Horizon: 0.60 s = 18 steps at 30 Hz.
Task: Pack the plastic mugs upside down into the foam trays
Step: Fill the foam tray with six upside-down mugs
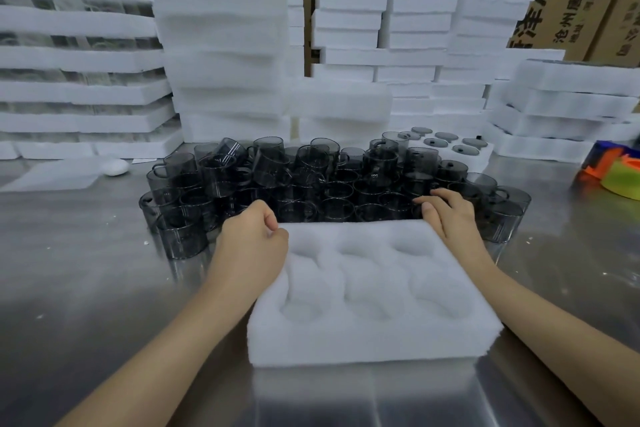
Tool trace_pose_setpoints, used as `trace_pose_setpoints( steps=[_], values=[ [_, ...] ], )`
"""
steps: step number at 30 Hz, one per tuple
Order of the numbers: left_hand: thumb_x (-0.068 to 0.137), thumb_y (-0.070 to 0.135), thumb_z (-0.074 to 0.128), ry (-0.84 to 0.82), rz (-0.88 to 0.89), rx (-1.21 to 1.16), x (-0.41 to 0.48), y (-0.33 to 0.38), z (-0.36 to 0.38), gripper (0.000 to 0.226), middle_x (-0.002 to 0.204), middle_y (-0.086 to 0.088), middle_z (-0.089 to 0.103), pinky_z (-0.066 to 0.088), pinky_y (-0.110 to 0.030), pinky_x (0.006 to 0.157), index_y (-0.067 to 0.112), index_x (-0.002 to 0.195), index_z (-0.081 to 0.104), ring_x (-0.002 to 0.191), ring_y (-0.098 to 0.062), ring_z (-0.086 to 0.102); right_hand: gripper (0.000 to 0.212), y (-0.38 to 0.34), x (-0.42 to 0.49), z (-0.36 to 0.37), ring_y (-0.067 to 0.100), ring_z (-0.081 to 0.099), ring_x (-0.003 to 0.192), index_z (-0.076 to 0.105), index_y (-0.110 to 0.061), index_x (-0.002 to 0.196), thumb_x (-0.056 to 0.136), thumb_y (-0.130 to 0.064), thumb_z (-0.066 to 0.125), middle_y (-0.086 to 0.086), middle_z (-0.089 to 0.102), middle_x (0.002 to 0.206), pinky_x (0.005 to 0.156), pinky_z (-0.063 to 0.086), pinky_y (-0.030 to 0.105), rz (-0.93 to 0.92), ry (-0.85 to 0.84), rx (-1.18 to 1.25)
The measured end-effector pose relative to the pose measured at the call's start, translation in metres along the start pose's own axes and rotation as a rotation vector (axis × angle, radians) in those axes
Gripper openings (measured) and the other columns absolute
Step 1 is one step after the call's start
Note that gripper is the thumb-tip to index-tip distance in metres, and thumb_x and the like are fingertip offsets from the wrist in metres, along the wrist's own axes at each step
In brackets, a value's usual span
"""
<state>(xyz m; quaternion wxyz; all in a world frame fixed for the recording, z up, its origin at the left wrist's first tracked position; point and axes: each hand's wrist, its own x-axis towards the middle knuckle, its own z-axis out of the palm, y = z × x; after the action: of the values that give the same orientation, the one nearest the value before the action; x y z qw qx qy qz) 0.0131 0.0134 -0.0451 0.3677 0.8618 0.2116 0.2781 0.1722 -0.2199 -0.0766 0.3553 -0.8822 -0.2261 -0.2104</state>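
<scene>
Looking down in the head view, the tray (374, 340) lies at lower centre on the table (86, 270), all six pockets empty. The left hand (252, 243) curls its fingers at the tray's far left corner and seems to pinch the foam. The right hand (450, 215) rests flat and loose on the far right corner. The mugs (311, 180) crowd mid-frame, just behind the tray. They look light, stiff and smooth, probably slippery, so the body or the handle is the best place to grasp. The foam likely dents easily.
</scene>
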Motion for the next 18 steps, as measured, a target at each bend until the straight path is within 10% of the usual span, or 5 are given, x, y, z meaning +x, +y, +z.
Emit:
trace_pose_setpoints(
  steps=[6,13,18],
  values=[
    [0.081,0.006,0.053,0.023,0.021,0.011,0.000,0.000,-0.001,0.016,0.059,0.002,0.054,0.036,-0.027,0.051,0.019,0.071,0.050,0.056,-0.016,0.047,0.031,-0.005,0.000,-0.007,0.027,0.040,0.125,0.061,-0.016,0.122,0.100,-0.027,0.041,0.005,0.054,0.130,0.108,0.027,0.057,0.055,-0.006,0.051],
    [0.079,0.003,0.053,0.042,0.027,-0.012,-0.002,-0.001,0.002,0.018,0.054,0.001,0.050,0.035,-0.028,0.050,0.018,0.069,0.050,0.054,-0.016,0.045,0.025,-0.030,0.012,-0.031,0.007,0.061,0.092,0.065,-0.030,0.106,0.095,-0.019,0.045,-0.017,0.064,0.093,0.085,0.044,0.017,0.011,0.214,0.342],
    [0.079,0.001,0.054,0.046,0.031,-0.039,-0.002,-0.001,0.002,0.021,0.054,0.003,0.047,0.034,-0.026,0.047,0.019,0.069,0.049,0.051,-0.013,0.041,0.034,-0.060,0.060,-0.018,0.006,0.062,0.058,0.051,-0.028,0.130,0.096,-0.026,0.048,-0.005,0.068,0.069,0.059,0.044,0.020,0.015,-0.277,0.213]
  ],
)
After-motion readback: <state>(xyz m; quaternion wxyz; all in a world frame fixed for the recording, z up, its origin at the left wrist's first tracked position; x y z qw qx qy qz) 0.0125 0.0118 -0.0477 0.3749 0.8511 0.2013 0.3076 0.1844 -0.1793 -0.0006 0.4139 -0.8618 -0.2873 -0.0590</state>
